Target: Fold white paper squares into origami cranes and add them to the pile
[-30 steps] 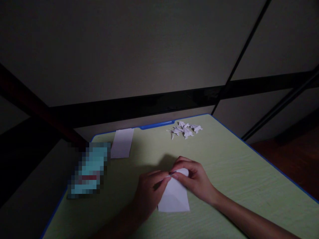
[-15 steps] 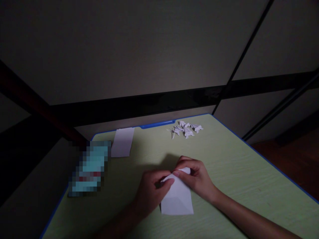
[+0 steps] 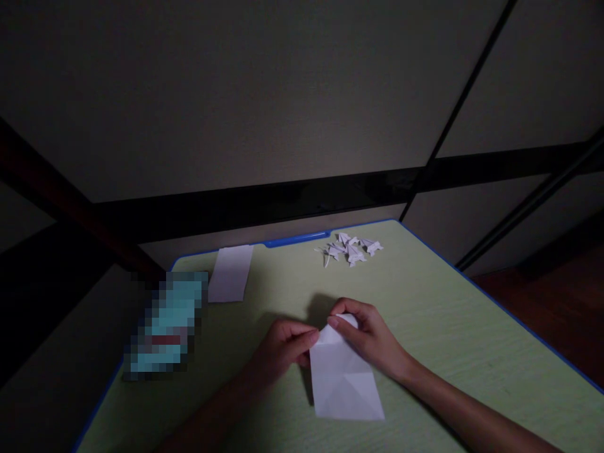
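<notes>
A white sheet of paper [image 3: 343,380] with crease lines lies on the pale green table [image 3: 448,327] in front of me. My left hand [image 3: 283,349] pinches its upper left corner with curled fingers. My right hand [image 3: 365,336] grips the folded top edge from the right, fingers wrapped over it. Both hands meet at the paper's far end, and its near end lies flat on the table.
Several small folded white paper figures [image 3: 350,249] sit near the table's far edge. A white paper strip [image 3: 230,273] lies at the far left, beside a blurred light-blue object [image 3: 165,324]. The table has a blue rim [image 3: 295,238]; a dim wall stands behind.
The paper has unfolded longer toward me and turned slightly clockwise, showing more creased surface. Both hands stayed at its far end, shifting only a little.
</notes>
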Tool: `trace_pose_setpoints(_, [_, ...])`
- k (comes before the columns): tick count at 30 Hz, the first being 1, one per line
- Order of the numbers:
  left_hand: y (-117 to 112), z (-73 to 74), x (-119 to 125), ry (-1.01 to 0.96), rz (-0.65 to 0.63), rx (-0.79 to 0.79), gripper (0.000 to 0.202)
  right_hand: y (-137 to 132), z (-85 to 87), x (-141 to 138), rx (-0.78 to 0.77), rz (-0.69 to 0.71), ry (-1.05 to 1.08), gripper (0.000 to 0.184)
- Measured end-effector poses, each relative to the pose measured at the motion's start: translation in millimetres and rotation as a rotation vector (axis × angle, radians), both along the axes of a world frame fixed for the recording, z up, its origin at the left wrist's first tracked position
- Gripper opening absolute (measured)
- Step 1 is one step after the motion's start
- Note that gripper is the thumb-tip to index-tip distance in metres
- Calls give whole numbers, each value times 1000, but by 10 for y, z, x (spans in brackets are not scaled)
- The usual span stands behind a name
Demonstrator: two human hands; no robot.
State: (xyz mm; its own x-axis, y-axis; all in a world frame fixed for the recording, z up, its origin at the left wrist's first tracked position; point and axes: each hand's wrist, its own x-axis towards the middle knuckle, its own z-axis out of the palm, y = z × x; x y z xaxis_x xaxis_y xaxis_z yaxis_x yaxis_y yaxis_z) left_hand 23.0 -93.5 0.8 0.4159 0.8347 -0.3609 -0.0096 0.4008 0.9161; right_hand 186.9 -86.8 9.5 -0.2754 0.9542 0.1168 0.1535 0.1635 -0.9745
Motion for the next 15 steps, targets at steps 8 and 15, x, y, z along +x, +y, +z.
trace_pose_setpoints(8, [6,20,-3,-26,-6,-28,32,15,-35,0,-8,15,4,17])
trace_pose_setpoints(15, [23,94,20,10,-35,66,30,34,2,-8,-90,48,10,11])
